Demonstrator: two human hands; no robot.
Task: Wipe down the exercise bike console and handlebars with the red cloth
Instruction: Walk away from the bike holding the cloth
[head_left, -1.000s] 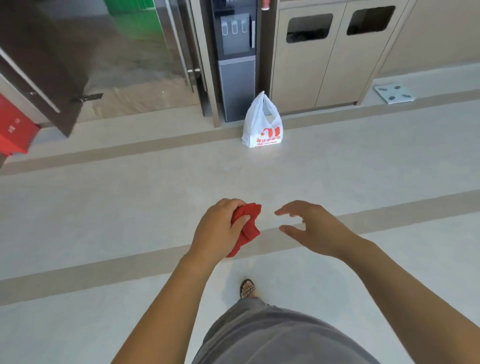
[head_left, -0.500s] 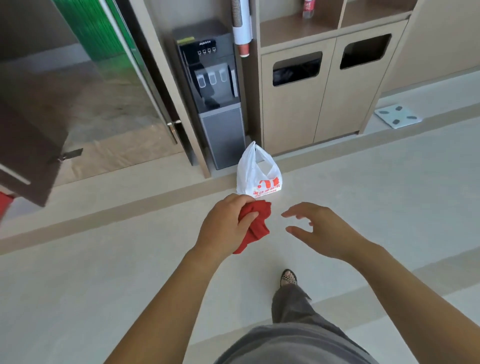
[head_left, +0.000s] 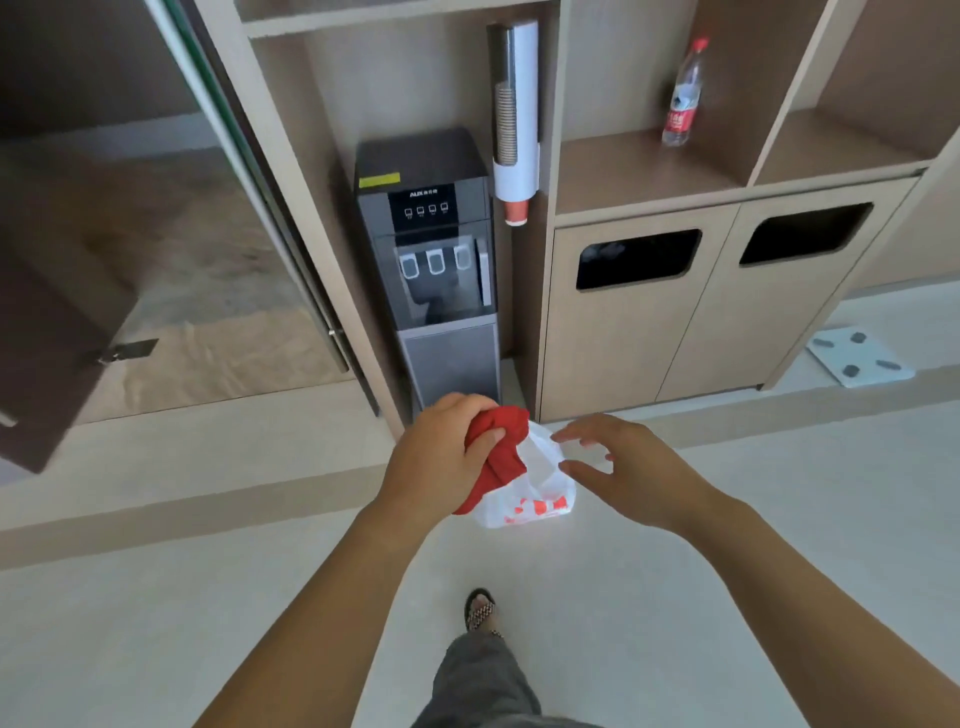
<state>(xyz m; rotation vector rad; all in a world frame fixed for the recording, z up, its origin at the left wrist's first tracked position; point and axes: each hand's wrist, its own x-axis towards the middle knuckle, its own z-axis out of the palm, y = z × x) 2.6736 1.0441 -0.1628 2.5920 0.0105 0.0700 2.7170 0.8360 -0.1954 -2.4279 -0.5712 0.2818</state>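
Far left: a dark door leaf (head_left: 47, 332) stands ajar beside a glass panel. Nothing task-related is seen there.

Left of centre: a water dispenser (head_left: 436, 270) is set in an alcove, with a cup dispenser (head_left: 514, 114) mounted just to its right.

Centre: the left hand (head_left: 441, 457) is held out at arm's length, fingers curled and pressed closed round the red cloth (head_left: 498, 457). The cloth is bunched in the fist; a loose fold hangs from the thumb side, its long axis running roughly up and down. The cloth is thus already in hand, to the right of the left knuckles.

Just right of that: a white plastic bag (head_left: 535, 499) with red print sits on the floor, partly hidden behind the cloth. Whether the cloth touches the bag cannot be told.

Right of centre: the right hand (head_left: 628, 473) is empty, fingers spread and slightly hooked, tips directed left toward the cloth and the bag's top. It is near both but no contact is seen.

Further right: two bin openings (head_left: 639, 260) are cut in the cabinet, a water bottle (head_left: 681, 93) stands on the shelf above, and a bathroom scale (head_left: 860, 356) lies on the floor.

No exercise bike, console or handlebars are in view. Judged: wiping is not under way here. The left hand is the nearer to the cloth, being closed on it; the bike must be found elsewhere.
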